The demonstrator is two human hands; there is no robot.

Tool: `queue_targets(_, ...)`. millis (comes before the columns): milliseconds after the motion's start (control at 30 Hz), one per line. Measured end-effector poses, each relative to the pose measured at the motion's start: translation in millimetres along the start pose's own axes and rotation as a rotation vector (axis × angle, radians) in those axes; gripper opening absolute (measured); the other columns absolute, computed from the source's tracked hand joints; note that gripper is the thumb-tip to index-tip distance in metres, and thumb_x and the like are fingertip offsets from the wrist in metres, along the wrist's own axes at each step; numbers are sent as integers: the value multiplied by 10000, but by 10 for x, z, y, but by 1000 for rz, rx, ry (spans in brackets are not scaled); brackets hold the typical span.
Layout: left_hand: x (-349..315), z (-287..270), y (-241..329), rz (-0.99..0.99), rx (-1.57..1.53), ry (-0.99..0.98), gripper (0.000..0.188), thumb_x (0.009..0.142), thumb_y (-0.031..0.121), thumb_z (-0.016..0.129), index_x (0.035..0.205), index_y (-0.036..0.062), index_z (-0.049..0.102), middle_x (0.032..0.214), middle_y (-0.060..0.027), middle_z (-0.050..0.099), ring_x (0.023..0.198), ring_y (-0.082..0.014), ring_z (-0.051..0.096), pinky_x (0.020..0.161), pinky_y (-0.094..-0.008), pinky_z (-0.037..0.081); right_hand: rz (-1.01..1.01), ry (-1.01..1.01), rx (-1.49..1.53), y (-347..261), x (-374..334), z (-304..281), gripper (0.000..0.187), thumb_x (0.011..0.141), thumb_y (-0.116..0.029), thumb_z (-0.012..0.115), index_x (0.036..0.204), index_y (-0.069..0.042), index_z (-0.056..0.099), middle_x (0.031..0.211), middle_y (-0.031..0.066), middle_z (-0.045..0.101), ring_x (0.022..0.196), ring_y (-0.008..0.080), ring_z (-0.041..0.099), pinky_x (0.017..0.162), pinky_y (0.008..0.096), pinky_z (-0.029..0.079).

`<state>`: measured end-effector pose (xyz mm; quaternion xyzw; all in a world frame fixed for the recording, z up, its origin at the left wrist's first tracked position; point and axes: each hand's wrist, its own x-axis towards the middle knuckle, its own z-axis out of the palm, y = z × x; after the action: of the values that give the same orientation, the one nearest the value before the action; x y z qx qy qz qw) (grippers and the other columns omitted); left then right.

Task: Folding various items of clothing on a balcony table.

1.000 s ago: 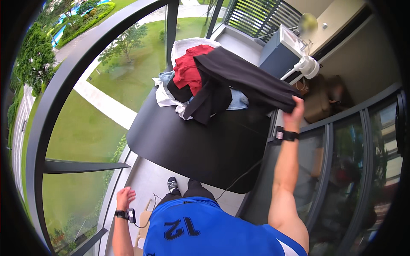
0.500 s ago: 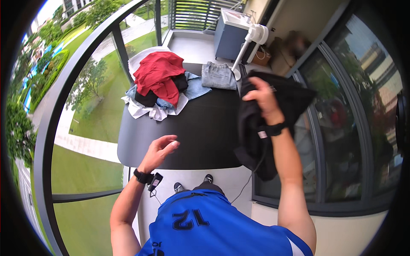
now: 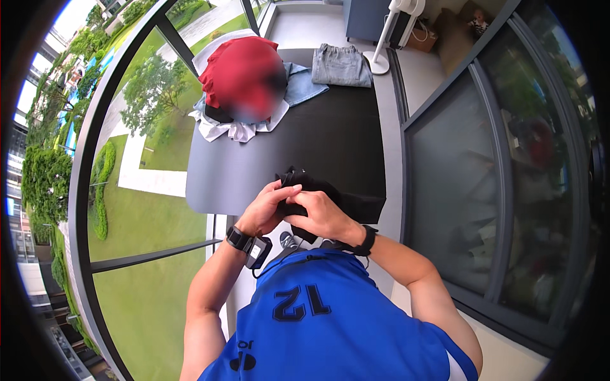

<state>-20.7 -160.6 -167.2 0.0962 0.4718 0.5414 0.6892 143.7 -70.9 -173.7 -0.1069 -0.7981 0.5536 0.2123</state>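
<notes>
At the near edge of the dark table (image 3: pixel 222 174), both hands are closed on a bunched black garment (image 3: pixel 356 200), whose exact kind does not show. My left hand (image 3: pixel 262 209) pinches its left end, thumb on top. Right beside it, touching, my right hand (image 3: pixel 323 216) grips the same cloth with curled fingers. Part of the garment spreads right over the tabletop, and some hangs below the edge. Farther off on the left lies a heap: a red garment (image 3: pixel 232 66) on top, white cloth (image 3: pixel 238 131) beneath, light-blue denim (image 3: pixel 304 89) sticking out. Folded grey-blue jeans (image 3: pixel 343 65) lie to its right.
Beyond the table's far right corner stands a white stand (image 3: pixel 379 63) with a round base, near a blue-grey cabinet (image 3: pixel 368 22). Framed glass panels (image 3: pixel 136 209) run along my left. Dark-framed sliding glass doors (image 3: pixel 454 190) line the right.
My right hand has brought the black garment from the raised right side down to the table's near edge. The left hand has joined it and closed on the cloth. The view has shifted.
</notes>
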Motion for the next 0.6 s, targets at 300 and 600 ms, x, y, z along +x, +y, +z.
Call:
queue_targets(300, -318, 553, 584, 145, 419, -63, 385, 862, -56, 627, 1242, -11, 669, 1076, -56, 738, 963, -121, 690, 881, -280, 565, -84, 340, -2, -28, -376, -1006, 399, 820, -81, 830, 1194, -15, 709, 1233, 195, 692, 1076, 278, 697, 913, 352, 544)
queue_targets(600, -487, 1023, 1065, 262, 1097, -419, 367, 842, -31, 669, 1206, -42, 621, 942, -69, 701, 846, -143, 613, 786, -326, 514, -299, -216, 60, 61, -190, -1557, 688, 735, -305, 925, 1314, -57, 649, 1339, 144, 662, 1314, 310, 565, 1187, 513, 279)
